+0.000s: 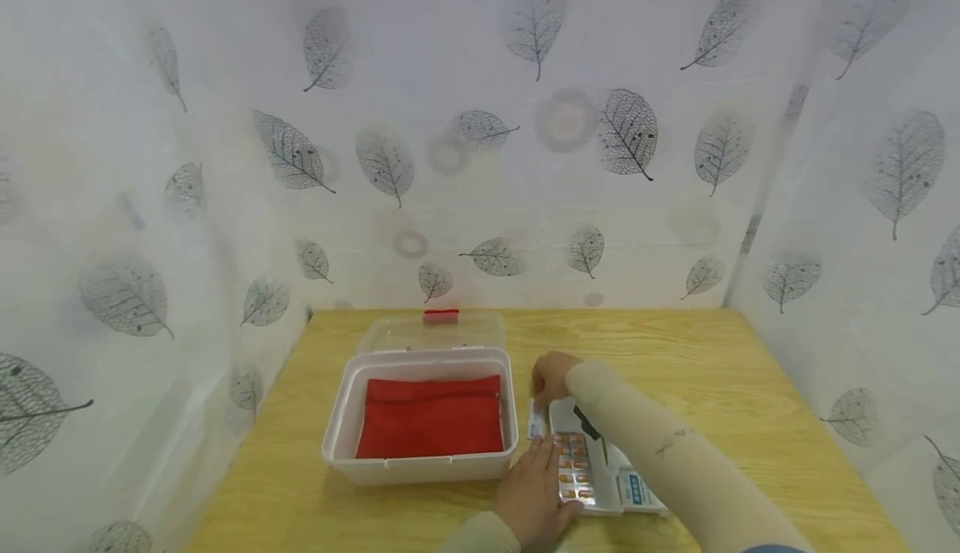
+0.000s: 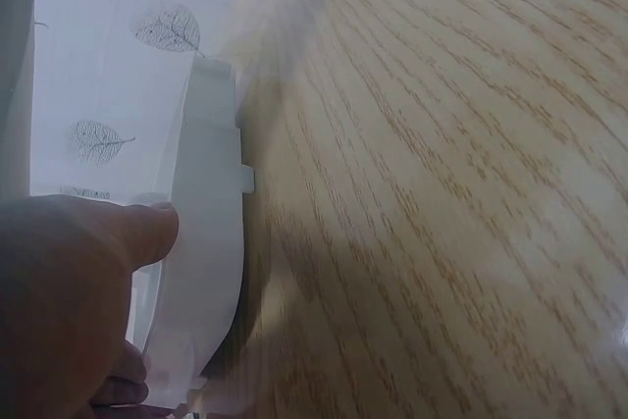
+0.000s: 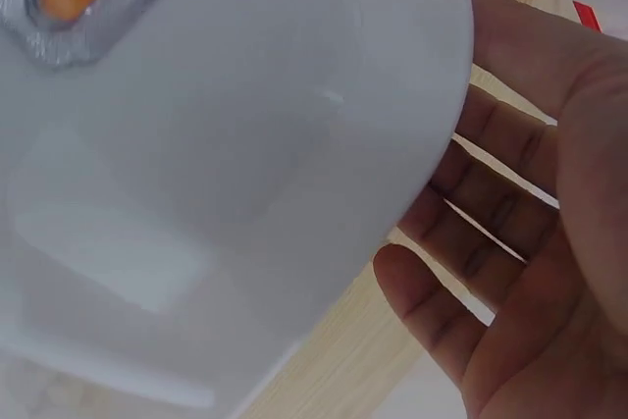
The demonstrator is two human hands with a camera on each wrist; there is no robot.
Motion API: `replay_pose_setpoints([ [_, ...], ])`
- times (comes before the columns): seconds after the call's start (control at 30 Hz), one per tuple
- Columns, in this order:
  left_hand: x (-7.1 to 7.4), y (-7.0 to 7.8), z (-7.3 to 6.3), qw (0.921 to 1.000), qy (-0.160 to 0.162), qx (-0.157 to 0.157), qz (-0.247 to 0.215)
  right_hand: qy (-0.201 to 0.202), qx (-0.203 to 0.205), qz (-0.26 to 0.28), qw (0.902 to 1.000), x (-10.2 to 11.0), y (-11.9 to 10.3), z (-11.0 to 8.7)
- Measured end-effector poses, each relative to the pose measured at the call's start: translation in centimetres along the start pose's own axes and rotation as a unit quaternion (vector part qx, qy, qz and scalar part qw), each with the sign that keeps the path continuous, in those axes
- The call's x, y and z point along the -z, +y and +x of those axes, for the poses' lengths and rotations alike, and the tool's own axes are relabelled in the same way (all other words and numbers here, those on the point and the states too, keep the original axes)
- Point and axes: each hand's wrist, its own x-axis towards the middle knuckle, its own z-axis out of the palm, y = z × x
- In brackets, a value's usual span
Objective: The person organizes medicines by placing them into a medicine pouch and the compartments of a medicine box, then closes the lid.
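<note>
A white plastic case (image 1: 600, 486) lies open-topped on the table, with a blister pack of orange capsules (image 1: 573, 461) at its left side. My left hand (image 1: 528, 490) rests along the left edge, fingers mostly straight, its thumb (image 2: 147, 233) against the near wall. At the far left corner, my curled right hand (image 1: 553, 376) pinches a blue-and-white packet (image 1: 536, 421) beside the case. Its fingertips are hidden behind the rim in the right wrist view. A dark slender item (image 1: 587, 424) and a blue-and-white box (image 1: 637, 489) lie in the case, partly under the right sleeve.
Left of the case stands a white plastic box (image 1: 337, 419) holding a red zip pouch (image 1: 427, 419). Its clear lid (image 1: 390, 332), with a red latch (image 1: 441, 316), is folded back behind it. Leaf-patterned sheeting (image 1: 480, 203) encloses the wooden table (image 1: 712, 353).
</note>
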Motion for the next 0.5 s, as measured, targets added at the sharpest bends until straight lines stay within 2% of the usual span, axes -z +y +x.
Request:
replay_pose_setpoints([
  [0.27, 0.0, 0.0, -0.1, 1.0, -0.001, -0.002, 0.005, -0.006, 0.01, -0.015, 0.9998, -0.3, -1.7, -0.4],
  [0.5, 0.1, 0.0, -0.2, 0.9999, 0.009, -0.004, 0.008, 0.007, 0.039, -0.046, 0.9982, -0.7, -1.8, 0.0],
])
